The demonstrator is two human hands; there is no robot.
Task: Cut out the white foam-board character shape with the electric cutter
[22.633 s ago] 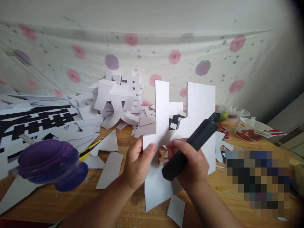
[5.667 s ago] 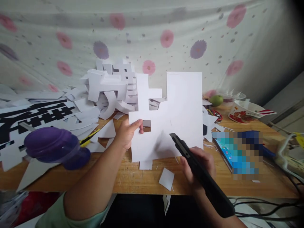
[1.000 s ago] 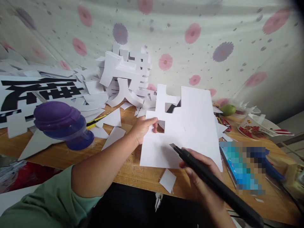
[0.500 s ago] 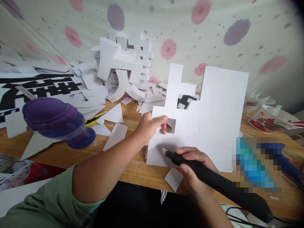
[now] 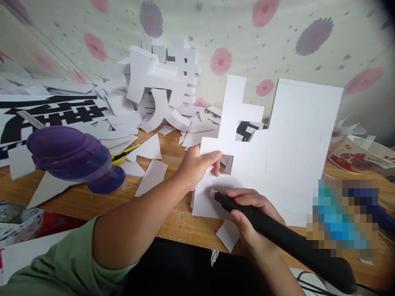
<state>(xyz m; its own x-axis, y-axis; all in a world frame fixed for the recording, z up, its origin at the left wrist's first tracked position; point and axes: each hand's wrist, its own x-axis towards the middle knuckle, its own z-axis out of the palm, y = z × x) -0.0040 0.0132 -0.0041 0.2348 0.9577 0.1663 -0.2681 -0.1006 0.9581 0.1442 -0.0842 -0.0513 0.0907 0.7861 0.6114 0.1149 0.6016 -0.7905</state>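
**Foam board cutout, mid-cut**

Closest up: right hand (image 5: 251,224) with fingers wrapped around a chunky matte black cutter (image 5: 286,240), its tip against the lower left of the white board (image 5: 277,164). Left hand (image 5: 199,168) pinches the board's left edge, thumb in front, a finger poking through a small square hole. The board's stiff, smooth, with blocky notched edges, standing tilted on the scuffed wooden bench (image 5: 173,222). Flat white offcuts (image 5: 151,176) lie around, plus a glossy purple container (image 5: 72,158). Further back, a stack of cut characters (image 5: 163,88), then flowery cloth (image 5: 247,37) draped behind.
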